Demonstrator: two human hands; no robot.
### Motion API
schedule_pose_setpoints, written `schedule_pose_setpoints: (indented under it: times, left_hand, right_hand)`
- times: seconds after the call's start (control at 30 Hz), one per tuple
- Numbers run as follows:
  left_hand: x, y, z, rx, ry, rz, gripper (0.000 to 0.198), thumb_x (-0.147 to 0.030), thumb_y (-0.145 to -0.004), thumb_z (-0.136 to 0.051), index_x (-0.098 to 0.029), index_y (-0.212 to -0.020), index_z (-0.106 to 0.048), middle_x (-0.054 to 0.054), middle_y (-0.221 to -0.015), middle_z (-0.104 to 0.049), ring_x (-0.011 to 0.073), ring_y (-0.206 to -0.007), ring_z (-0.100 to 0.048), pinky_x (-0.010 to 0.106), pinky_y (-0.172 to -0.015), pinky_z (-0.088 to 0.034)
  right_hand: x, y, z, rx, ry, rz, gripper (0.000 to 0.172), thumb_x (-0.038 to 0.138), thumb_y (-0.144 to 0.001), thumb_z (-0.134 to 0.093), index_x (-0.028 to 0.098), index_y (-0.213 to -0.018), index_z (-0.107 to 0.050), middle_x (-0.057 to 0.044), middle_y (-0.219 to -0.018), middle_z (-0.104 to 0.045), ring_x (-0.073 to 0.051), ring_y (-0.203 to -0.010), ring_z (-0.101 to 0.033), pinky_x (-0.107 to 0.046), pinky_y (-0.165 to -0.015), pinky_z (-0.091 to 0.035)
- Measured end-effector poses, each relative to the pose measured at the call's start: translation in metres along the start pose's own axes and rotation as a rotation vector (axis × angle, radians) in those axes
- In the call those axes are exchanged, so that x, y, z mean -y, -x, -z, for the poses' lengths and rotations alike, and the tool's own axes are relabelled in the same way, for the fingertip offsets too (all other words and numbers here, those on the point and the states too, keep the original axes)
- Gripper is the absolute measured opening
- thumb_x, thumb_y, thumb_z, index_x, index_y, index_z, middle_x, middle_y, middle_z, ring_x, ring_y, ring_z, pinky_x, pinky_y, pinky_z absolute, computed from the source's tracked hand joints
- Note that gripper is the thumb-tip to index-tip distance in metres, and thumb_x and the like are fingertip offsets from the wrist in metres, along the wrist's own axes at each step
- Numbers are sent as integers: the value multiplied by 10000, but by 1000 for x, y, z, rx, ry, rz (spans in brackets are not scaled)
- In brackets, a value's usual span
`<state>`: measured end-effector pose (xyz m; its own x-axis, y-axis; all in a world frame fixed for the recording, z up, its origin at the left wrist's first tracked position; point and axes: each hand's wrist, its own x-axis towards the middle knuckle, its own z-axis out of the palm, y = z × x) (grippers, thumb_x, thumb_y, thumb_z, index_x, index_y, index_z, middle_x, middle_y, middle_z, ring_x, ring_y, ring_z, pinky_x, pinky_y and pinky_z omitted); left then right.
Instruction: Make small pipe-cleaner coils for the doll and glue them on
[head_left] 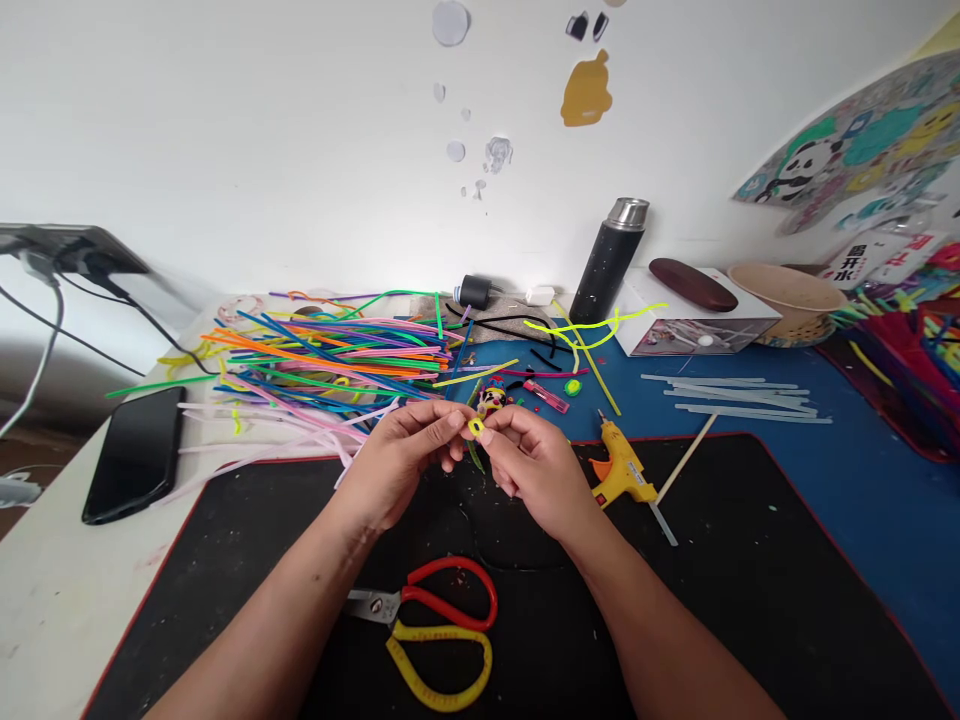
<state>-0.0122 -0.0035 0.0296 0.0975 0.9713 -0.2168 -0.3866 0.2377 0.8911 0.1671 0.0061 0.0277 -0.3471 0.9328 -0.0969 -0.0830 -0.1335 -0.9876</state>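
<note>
Between the fingertips of both hands is a small yellow ring, which looks like a curled piece of pipe cleaner. My left hand pinches its left side, and my right hand pinches its right side. Just behind the fingers stands a small colourful figure with a face, its lower part hidden by my hands. Scissors with one red and one yellow handle lie below my hands on the black mat. To the right of my right hand rests a yellow hot glue gun.
A pile of coloured pipe cleaners spreads behind my left hand, near a black phone. Clear glue sticks lie at right. A black thermos, a white box and a bowl stand by the wall.
</note>
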Motion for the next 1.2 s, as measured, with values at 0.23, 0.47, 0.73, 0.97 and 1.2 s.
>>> schedule_pose_setpoints:
  times: [0.23, 0.47, 0.73, 0.97, 1.2]
  left_hand:
    - [2, -3, 0, 19, 39, 27, 298, -386, -735, -961, -157, -896, -859, 46, -751, -721, 132, -646, -605, 227, -563, -455]
    - [5, -3, 3, 58, 121, 85, 300, -398, -777, -937, -154, -924, -843, 31, -760, -690, 108, -623, -600, 201, -546, -464]
    - [7, -3, 2, 87, 152, 110, 330, -373, -731, -977, -158, -947, -849, 28, -737, -691, 92, -600, -597, 179, -551, -482]
    - [7, -5, 1, 97, 205, 113, 362, -422, -750, -963, -129, -923, -837, 29, -727, -687, 101, -607, -625, 170, -519, -482]
    - [5, -3, 0, 96, 239, 145, 390, -377, -681, -1010, -121, -912, -829, 24, -711, -703, 93, -584, -629, 170, -536, -505]
  right_hand:
    - [0, 1, -1, 1, 4, -20, 280, 462, -923, -712, 216, -834, -613, 90, -536, -480, -83, -414, -396, -228, -424, -299]
    - [2, 2, -2, 35, 5, -20, 287, 459, -930, -710, 212, -823, -612, 81, -570, -504, -73, -415, -401, -227, -421, -300]
    - [-1, 2, -2, 49, 19, -11, 261, 432, -948, -692, 209, -838, -613, 76, -556, -524, -74, -411, -394, -222, -417, -272]
    - [-4, 3, -2, 45, -1, 7, 251, 427, -952, -706, 208, -852, -636, 85, -528, -500, -73, -411, -389, -213, -416, -283]
    - [-5, 3, -3, 41, 19, 7, 256, 424, -957, -707, 203, -848, -637, 64, -570, -555, -65, -415, -403, -209, -413, -277]
